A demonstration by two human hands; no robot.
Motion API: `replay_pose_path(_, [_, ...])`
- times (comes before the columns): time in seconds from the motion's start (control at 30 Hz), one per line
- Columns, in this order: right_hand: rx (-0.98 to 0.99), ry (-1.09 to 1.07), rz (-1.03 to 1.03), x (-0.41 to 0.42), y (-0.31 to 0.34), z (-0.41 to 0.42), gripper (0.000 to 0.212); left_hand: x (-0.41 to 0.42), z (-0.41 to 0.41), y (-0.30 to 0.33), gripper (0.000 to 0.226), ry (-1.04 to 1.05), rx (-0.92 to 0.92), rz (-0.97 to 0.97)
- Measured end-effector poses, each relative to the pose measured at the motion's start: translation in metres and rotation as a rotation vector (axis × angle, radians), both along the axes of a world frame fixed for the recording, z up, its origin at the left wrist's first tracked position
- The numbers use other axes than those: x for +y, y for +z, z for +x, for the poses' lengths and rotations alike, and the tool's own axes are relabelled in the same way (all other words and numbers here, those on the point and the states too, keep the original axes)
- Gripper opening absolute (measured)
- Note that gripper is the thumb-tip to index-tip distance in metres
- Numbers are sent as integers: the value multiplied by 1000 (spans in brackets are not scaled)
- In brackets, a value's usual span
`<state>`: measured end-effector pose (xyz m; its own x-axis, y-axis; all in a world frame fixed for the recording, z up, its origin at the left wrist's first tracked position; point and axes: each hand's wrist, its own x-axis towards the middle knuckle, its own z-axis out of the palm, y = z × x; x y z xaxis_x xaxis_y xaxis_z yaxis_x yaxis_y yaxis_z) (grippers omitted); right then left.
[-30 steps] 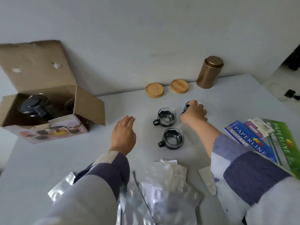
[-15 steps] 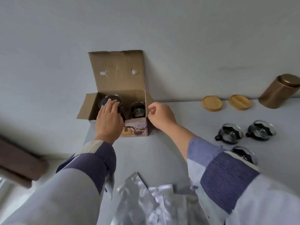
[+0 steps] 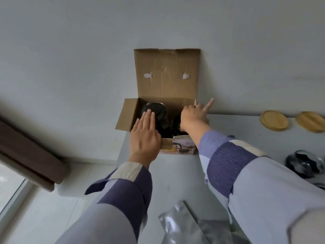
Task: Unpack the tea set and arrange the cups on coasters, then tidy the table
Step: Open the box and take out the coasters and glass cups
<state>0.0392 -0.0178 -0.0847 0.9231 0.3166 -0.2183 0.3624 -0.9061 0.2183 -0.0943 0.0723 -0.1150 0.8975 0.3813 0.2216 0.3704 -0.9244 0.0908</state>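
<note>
Inside the open brown cardboard box (image 3: 166, 80), the dark glass cup (image 3: 175, 126) is sitting directly beneath the right hand (image 3: 192, 116); whether those fingers are gripping it cannot be told. Flat-fingered, the left hand (image 3: 145, 140) is resting on the black-lidded glass teapot (image 3: 153, 110), holding nothing.

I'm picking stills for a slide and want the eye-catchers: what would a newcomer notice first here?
The open cardboard box against the wall, its tall lid flap standing up, draws the eye first. Both hands reach into it: the left hand lies flat over the dark teapot lid, the right hand dips in beside it, forefinger pointing up. Two wooden coasters lie at the table's far right.
</note>
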Motion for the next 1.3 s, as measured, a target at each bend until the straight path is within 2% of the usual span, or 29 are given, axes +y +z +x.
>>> replay_pose_path(0.13, [-131,70,-177,7,-9,-4,44,0,1,-2,59,9,13,1])
replay_pose_path(0.27, [-159,62,-172,5,-13,0,32,0,2,-3,59,13,26,11])
replay_pose_path(0.67, [-219,80,-125,3,-14,2,35,1,3,-5,58,13,40,25])
replay_pose_path(0.73, [-209,58,-5,2,-15,3,42,1,4,-6,58,17,35,24])
replay_pose_path(0.83, [-163,50,263,-4,-11,6,75,0,4,-4,59,17,32,22])
replay_pose_path(0.9, [-119,66,432,-12,-6,7,87,-1,5,-4,59,14,36,23])
replay_pose_path(1.13, [27,-50,1248,-39,6,-4,85,-2,4,-4,60,25,50,30])
replay_pose_path(1.2, [31,-72,1372,-43,9,-8,82,-2,5,-3,60,26,57,30])
replay_pose_path(1.3, [-5,-77,1436,-48,9,-13,78,-3,4,-2,60,28,66,29])
